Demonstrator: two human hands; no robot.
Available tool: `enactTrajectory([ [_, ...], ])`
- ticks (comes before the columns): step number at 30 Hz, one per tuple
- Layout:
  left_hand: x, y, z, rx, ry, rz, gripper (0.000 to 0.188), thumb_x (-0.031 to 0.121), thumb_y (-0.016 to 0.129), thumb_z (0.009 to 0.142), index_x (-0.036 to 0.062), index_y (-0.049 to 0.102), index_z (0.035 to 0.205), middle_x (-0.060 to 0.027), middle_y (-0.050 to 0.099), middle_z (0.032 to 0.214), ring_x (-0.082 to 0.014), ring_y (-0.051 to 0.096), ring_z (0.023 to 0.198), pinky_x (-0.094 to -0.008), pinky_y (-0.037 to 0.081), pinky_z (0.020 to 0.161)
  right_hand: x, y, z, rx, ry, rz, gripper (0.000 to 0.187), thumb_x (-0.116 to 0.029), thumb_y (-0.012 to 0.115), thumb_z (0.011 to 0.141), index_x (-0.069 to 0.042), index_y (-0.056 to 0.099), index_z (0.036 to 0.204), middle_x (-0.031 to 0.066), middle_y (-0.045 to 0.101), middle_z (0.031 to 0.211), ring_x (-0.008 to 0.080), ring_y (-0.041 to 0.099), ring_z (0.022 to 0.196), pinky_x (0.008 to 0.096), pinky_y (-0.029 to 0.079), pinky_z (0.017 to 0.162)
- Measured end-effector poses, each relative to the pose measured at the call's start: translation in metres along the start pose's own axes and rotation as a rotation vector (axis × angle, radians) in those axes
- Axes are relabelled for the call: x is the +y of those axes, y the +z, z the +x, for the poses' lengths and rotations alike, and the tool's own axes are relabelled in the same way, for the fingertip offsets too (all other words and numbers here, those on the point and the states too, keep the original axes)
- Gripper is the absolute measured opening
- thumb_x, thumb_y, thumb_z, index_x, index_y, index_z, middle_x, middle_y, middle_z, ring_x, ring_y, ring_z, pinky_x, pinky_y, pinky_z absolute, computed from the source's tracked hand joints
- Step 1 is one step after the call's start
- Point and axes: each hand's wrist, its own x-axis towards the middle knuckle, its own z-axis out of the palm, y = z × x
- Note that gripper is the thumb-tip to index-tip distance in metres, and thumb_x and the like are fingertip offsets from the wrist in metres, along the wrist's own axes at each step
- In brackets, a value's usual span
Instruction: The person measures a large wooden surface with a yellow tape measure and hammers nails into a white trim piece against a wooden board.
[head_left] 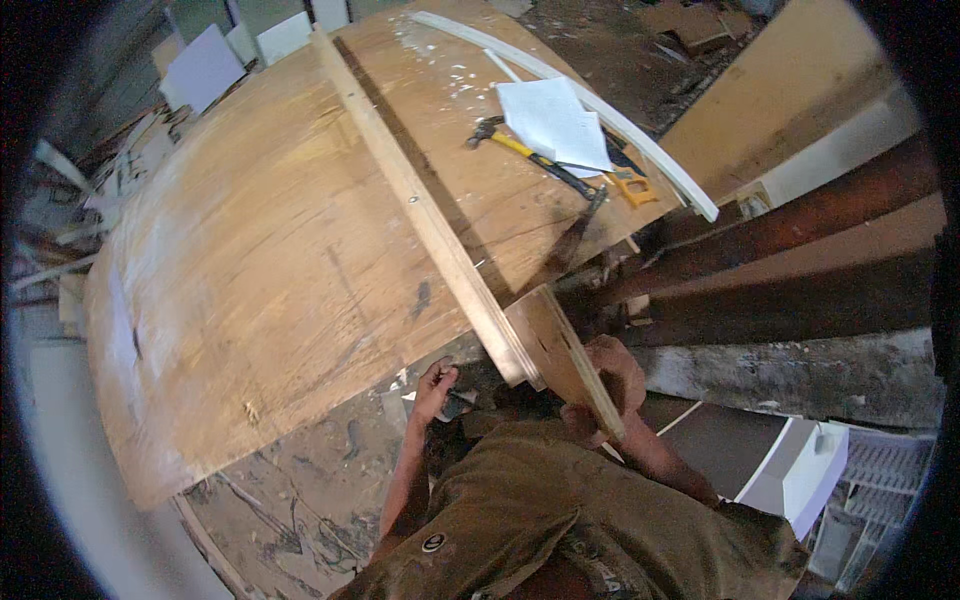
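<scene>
My right hand [617, 375] is closed round the near end of a short plywood piece [560, 345], held on its edge with fingers showing on both faces. This piece stands beside the near end of a long wooden batten [425, 215], which lies across a large plywood sheet [260, 230]; whether they touch, I cannot tell. Just off the sheet's near edge, my left hand [435, 390] has its fingers bent together. Something small and dark shows by them, too unclear to name.
A claw hammer [535, 158] with a yellow and black handle lies on the sheet's right side. Beside it are white papers [550, 118], a yellow-handled handsaw [632, 187] and a long white strip [620, 120]. A rusty brown beam [790, 225] runs along the right.
</scene>
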Motion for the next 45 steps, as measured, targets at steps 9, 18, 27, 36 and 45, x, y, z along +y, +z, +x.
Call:
enactTrajectory([
  [9,0.260,0.037,-0.143,0.035,0.784,-0.093,0.109,0.068,0.070,0.076,-0.0022,0.030,0.150,-0.0242,0.040,0.148,-0.0349,0.040,0.138,-0.0443,0.034,0.110,-0.050,0.070,0.025,-0.240,-0.155,0.115,0.094,-0.060,0.091,0.053,-0.003,0.058,0.120,0.0102,0.055,0.104,0.0256,0.056,0.090,0.0383,0.045,0.077],
  [18,0.298,0.071,-0.134,0.118,0.990,-0.306,0.042,0.031,0.077,0.081,0.0047,0.055,0.104,-0.0050,0.056,0.077,-0.0168,0.052,0.071,-0.0343,0.041,0.065,0.027,0.068,0.045,-0.621,-0.083,0.459,0.057,-0.038,0.084,0.075,-0.007,0.064,0.119,0.0134,0.059,0.108,0.0325,0.060,0.101,0.0401,0.050,0.087],
  [27,0.297,0.088,-0.126,0.197,1.077,-0.442,0.034,0.018,0.071,0.079,0.0080,0.055,0.107,-0.0015,0.052,0.072,-0.0137,0.045,0.062,-0.0321,0.034,0.060,0.333,-0.017,0.096,-0.349,0.560,-0.786,0.049,-0.023,0.072,0.082,-0.001,0.054,0.122,0.0250,0.057,0.115,0.0424,0.052,0.115,0.0478,0.043,0.099],
  [36,0.281,0.095,-0.130,0.414,1.089,-0.615,0.040,0.020,0.070,0.080,0.0085,0.055,0.115,0.0002,0.052,0.075,-0.0122,0.045,0.064,-0.0311,0.036,0.062,0.395,0.014,0.114,-0.274,0.547,-0.972,0.049,-0.024,0.074,0.079,-0.004,0.054,0.118,0.0170,0.052,0.121,0.0362,0.048,0.118,0.0511,0.042,0.095],
  [45,0.287,0.097,-0.127,0.392,1.074,-0.564,0.035,0.020,0.071,0.074,0.0084,0.056,0.104,0.0009,0.048,0.071,-0.0126,0.045,0.065,-0.0315,0.037,0.062,0.416,0.006,0.138,-0.484,0.538,-0.845,0.041,-0.020,0.071,0.082,-0.005,0.059,0.117,0.0184,0.057,0.120,0.0370,0.053,0.117,0.0479,0.044,0.096],
])
